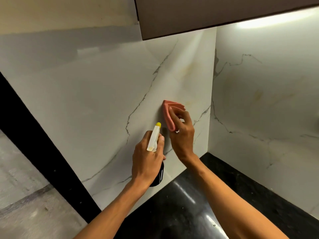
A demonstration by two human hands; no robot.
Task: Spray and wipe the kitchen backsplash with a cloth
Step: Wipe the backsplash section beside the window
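The backsplash (96, 94) fills most of the view: pale marble-look panels with thin grey veins, meeting at an inside corner right of centre, where a second panel (264, 100) turns toward the camera. A faint yellowish smear shows on the main panel just above and right of the cloth. Above, a dark brown wall cabinet (215, 12) overhangs the corner, with a bright strip of light glowing beneath it at the upper right. Below the panels lies the glossy black tabletop (229, 180), catching white reflections. At the left, a black vertical edge (43, 144) borders the main panel, and grey flooring (25, 209) lies beyond it.

Both bare forearms reach in from the bottom. The left hand (146, 163) is clenched around a spray bottle (154, 138), fingers wrapped about its neck; the white trigger head with its yellow nozzle tip points up toward the backsplash, and the dark body of the bottle hangs below the hand, above the tabletop. The right hand (183, 133), just beside the left and slightly higher, grasps a folded pink cloth (170, 112) and presses it flat against the main backsplash panel, a little left of the corner. Its fingers are spread over the back of the cloth, pinning it to the wall.
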